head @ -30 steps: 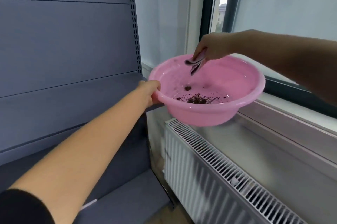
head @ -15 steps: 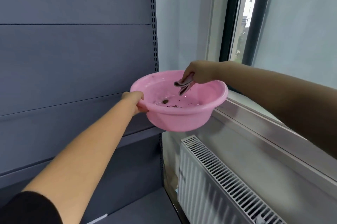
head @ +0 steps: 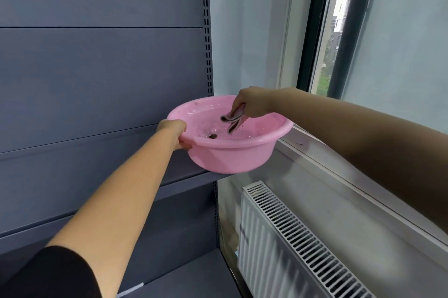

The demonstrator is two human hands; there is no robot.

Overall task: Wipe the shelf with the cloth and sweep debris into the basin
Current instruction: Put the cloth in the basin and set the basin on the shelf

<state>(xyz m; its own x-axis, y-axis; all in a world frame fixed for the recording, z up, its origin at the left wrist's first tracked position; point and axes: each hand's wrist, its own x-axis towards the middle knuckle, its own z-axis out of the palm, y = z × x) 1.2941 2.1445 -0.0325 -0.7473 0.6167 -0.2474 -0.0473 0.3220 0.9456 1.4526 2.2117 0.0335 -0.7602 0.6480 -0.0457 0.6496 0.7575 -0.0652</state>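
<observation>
Pink round plastic basin (head: 230, 152) is sitting at the grey shelf (head: 97, 137) edge, left hand (head: 173, 131) fingers clamping its rim; right hand (head: 252, 103) is pinching a crumpled grey cloth (head: 234, 120) above dark debris (head: 213, 136) inside.

Head cam, close, looks fwd/down over basin (head: 232, 154).

Shop-like interior, grey slotted retail shelving (head: 101, 84), white radiator (head: 286, 242), large window (head: 339, 26)
</observation>
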